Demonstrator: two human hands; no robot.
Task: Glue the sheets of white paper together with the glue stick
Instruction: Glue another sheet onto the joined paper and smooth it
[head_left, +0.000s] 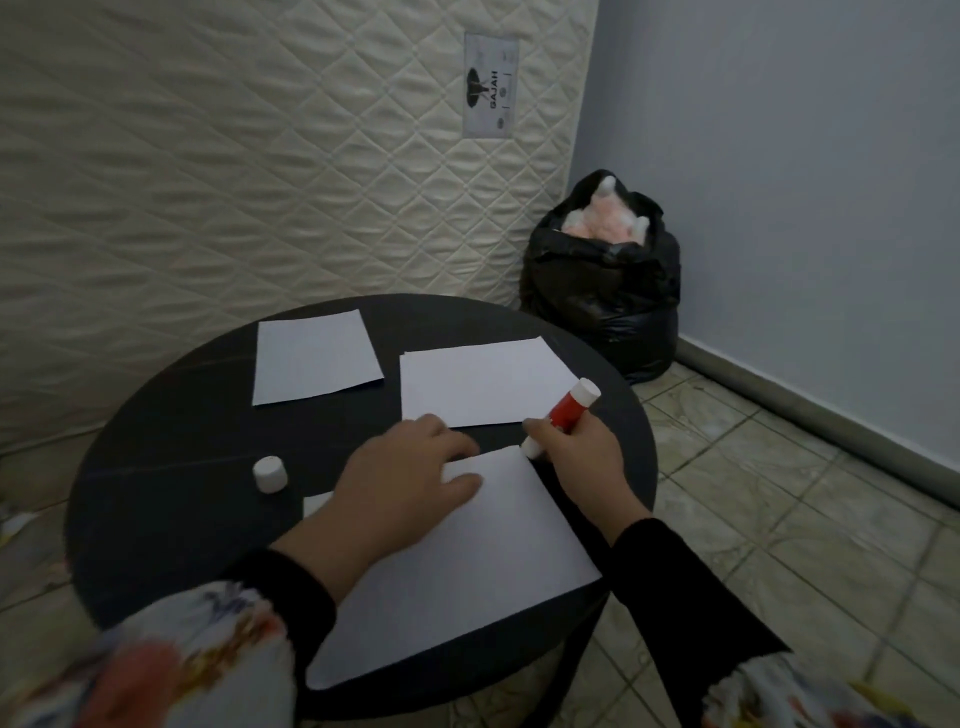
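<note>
Step in hand: gluing the far right corner of the near white paper sheet, by my reading.
Left hand: flat, fingers spread, pressing the near sheet onto the round black table.
Right hand: wrapped round the red-and-white glue stick, tilted, lower tip at the sheet's corner.
White cap: off, standing left of the hands.
Other sheets: small white sheet far left; larger white sheet far centre, apparently more than one stacked; both untouched.
Next move: probably stroke glue along the edge under steady hold-down, then lay a far sheet on top, corners matched.
</note>
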